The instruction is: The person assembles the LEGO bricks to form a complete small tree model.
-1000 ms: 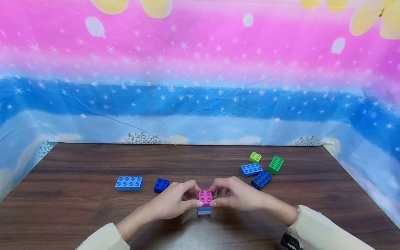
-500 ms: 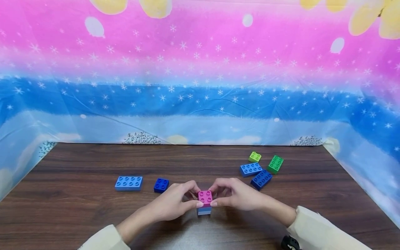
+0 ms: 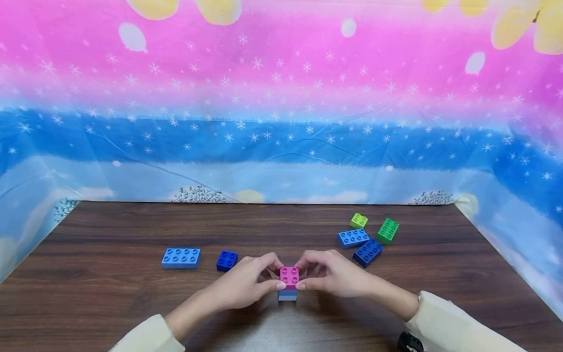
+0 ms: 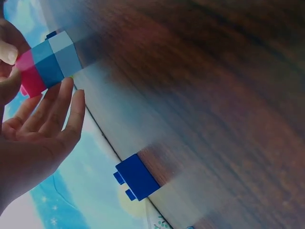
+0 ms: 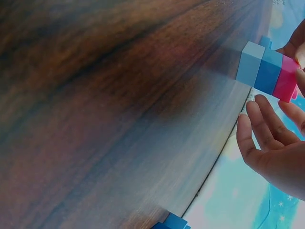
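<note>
Pinch grip, left hand and right hand equally near, opposite sides: square pink plastic brick, atop upright two-tone blue brick column, roughly midway between side edges of brown wood-grain surface.

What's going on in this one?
A person's left hand and right hand pinch a pink brick from both sides. It tops a short stack, over a middle blue brick and a pale bottom brick, standing on the table. Loose on the left lie a light-blue brick and a small dark-blue brick; farther back on the right, a lime brick, a green brick, a medium-blue brick and a navy brick.
</note>
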Demonstrator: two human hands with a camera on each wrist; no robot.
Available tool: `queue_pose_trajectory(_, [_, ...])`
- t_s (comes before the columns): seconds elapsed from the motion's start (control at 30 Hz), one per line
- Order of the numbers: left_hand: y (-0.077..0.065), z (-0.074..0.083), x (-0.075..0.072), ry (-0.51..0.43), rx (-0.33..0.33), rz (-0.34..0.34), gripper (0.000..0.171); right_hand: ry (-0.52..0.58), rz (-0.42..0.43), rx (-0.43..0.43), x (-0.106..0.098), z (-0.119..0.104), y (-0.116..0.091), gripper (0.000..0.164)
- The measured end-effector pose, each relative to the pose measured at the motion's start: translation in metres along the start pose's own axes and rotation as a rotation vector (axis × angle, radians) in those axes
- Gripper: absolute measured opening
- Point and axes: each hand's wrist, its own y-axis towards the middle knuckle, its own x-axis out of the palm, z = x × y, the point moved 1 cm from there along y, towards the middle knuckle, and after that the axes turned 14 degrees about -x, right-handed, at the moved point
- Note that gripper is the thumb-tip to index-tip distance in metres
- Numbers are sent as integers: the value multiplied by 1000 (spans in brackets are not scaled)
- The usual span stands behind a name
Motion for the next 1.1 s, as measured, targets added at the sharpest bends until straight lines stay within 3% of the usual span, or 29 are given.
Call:
queue_pose_trajectory(0.47, [5,1,-3,-15,2,-13,17,-42,11,-4,-3,0,2,20])
queue_pose_trajectory(0.73, [6,2,-3,-30,-29,-25,17,-37,5,10,-5,-1,1,23])
queue_pose_trajectory(0.97, [6,1,-3,-31,-45,-19,18,-58,9,74,-14,-2,-6,31])
queue_pose_trajectory(1.1, [6,0,-3,-30,-52,-22,19,-88,16,63,-24,-2,-10,35])
